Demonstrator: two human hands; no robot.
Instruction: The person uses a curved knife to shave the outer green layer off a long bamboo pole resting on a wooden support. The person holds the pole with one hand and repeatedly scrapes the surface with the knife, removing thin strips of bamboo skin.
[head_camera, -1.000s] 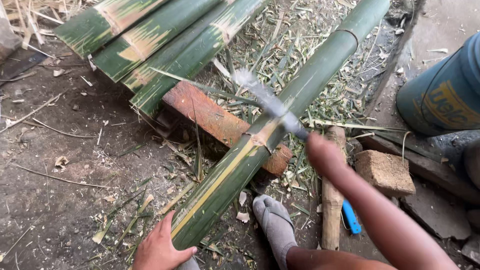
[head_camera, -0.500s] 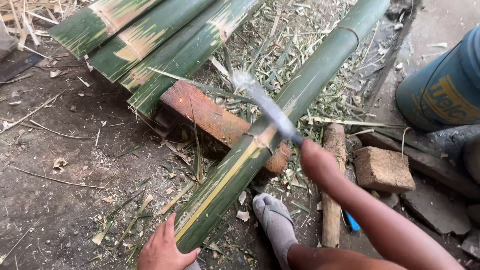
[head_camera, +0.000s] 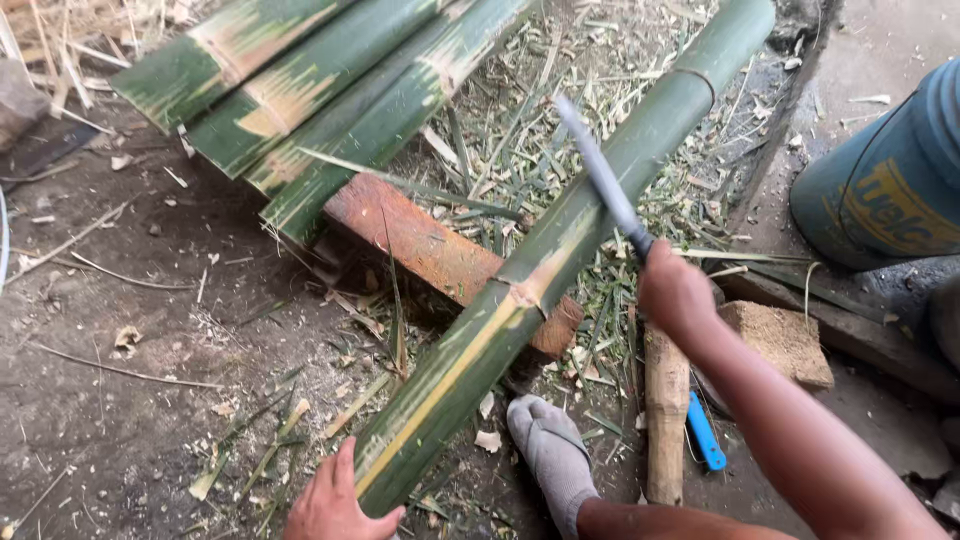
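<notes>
Head view, looking down: nearest, the left hand (head_camera: 335, 500) presses its grip onto the near end of a long green bamboo pole (head_camera: 560, 250), beside a foot in a grey sandal (head_camera: 550, 460). Further up, the right hand (head_camera: 675, 295) is wrapped tight around the handle of a machete (head_camera: 600, 175), its blade raised over the pole. Midway along, the pole rests across a reddish wooden block (head_camera: 420, 245) on the dirt ground. Beyond lie split bamboo lengths (head_camera: 300, 90), with a blue barrel (head_camera: 890, 190) at the right.

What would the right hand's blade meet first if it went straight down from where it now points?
Probably the long green bamboo pole, just above its node; the right hand holds the knife over it, though depth is unclear.
</notes>
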